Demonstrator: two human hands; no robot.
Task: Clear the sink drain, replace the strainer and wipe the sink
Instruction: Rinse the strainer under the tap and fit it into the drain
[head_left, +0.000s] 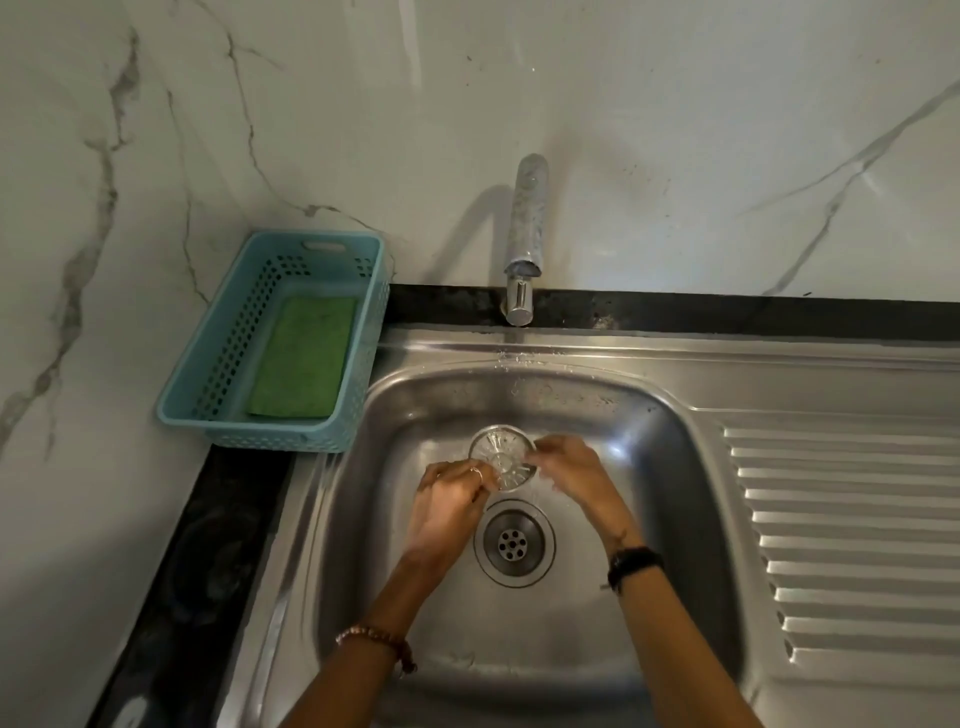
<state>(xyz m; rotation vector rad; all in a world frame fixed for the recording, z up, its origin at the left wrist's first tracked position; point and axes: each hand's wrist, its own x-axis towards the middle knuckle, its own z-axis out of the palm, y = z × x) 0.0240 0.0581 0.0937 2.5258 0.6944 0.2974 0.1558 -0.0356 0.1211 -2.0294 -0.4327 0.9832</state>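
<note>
A round metal strainer (500, 453) is held above the steel sink basin (649, 467), under a thin stream of water from the tap (524, 244). My left hand (448, 501) grips the strainer's lower left edge. My right hand (569, 467) pinches its right edge. The open drain (514, 543) sits bare in the basin floor just below both hands. A green scrub sponge (304, 356) lies flat in a blue plastic basket (208, 384) on the counter at the left.
A ribbed steel draining board (852, 530) runs to the right of the basin. Black counter edging (197, 561) borders the sink at the left and back. A marble wall rises behind the tap.
</note>
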